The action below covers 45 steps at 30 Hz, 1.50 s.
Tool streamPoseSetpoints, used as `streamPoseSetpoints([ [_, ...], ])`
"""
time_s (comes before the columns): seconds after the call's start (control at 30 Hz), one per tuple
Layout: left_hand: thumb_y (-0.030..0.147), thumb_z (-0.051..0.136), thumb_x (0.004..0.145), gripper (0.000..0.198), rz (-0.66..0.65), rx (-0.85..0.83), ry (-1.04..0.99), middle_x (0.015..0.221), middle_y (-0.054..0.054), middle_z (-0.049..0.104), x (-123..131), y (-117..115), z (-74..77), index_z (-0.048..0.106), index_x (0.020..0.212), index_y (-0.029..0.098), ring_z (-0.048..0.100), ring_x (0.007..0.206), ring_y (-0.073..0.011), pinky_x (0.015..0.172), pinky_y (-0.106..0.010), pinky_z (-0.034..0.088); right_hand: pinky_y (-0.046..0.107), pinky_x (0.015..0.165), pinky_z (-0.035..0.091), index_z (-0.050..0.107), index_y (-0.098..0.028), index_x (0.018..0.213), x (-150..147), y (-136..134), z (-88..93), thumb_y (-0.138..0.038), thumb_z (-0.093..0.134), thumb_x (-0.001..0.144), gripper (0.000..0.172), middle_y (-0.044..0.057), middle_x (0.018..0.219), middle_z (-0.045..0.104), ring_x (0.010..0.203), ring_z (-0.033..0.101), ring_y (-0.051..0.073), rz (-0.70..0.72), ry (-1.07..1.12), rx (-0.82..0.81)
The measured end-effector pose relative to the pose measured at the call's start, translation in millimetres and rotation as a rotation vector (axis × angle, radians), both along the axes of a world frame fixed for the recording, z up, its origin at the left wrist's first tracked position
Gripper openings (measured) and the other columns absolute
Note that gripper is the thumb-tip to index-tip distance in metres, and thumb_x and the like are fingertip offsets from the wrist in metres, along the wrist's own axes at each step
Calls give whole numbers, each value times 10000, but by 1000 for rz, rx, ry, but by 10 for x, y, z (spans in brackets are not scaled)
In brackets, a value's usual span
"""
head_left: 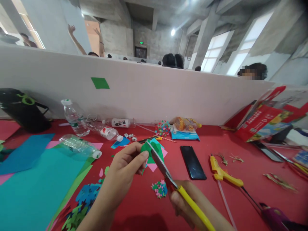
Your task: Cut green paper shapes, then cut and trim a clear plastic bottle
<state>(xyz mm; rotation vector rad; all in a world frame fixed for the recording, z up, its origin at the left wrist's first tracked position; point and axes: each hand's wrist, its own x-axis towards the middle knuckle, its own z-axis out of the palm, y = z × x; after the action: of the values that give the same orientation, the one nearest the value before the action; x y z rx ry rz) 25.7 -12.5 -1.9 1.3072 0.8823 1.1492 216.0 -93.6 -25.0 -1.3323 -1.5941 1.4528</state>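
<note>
My left hand (126, 165) pinches a small folded piece of green paper (154, 149) above the red table (240, 166). My right hand (185, 203) grips yellow-handled scissors (168, 175). Their grey blades point up and left and close on the green paper's edge. Below the blades a small heap of cut paper stars (159, 188) lies on the table. Pink and blue paper scraps (154, 165) lie under the green piece.
Teal, blue and green paper sheets (36, 186) cover the left side. Plastic bottles (77, 118) lie near the white partition (144, 93). A black phone (192, 162), a yellow glue gun (222, 173), a snack bag (185, 128) and red boxes (260, 120) sit to the right. People are behind the partition.
</note>
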Motion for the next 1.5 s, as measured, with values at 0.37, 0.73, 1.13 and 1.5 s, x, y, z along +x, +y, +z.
streamPoseSetpoints([
  [0.37, 255, 655, 834, 134, -1, -9, -11, 594, 48, 519, -74, 25, 22, 610, 714, 212, 448, 545, -92, 513, -205, 372, 228, 413, 170, 401, -216, 686, 42, 24, -24, -885, 393, 772, 674, -69, 547, 351, 446, 287, 59, 14, -10, 6],
  [0.73, 299, 668, 838, 145, 131, 6, -56, 607, 40, 549, -117, 74, 21, 622, 729, 215, 487, 560, -95, 509, -193, 401, 229, 412, 177, 401, -218, 700, 7, -8, -7, -899, 374, 763, 685, -75, 524, 351, 428, 303, 65, 5, -22, -12],
  [1.13, 250, 665, 869, 116, 63, 6, -167, 627, 47, 621, -36, 23, 1, 666, 757, 224, 553, 576, -90, 565, -199, 444, 266, 498, 277, 410, -217, 695, 23, 17, -112, -884, 338, 790, 678, -20, 629, 401, 550, 371, 118, 25, -101, 73],
  [1.5, 223, 621, 883, 139, 100, 76, -101, 623, 53, 597, -54, 35, 9, 640, 746, 227, 548, 593, -82, 571, -180, 449, 238, 434, 238, 417, -214, 693, 120, 11, -158, -854, 404, 803, 650, -11, 622, 432, 521, 350, 106, 54, -67, 24],
])
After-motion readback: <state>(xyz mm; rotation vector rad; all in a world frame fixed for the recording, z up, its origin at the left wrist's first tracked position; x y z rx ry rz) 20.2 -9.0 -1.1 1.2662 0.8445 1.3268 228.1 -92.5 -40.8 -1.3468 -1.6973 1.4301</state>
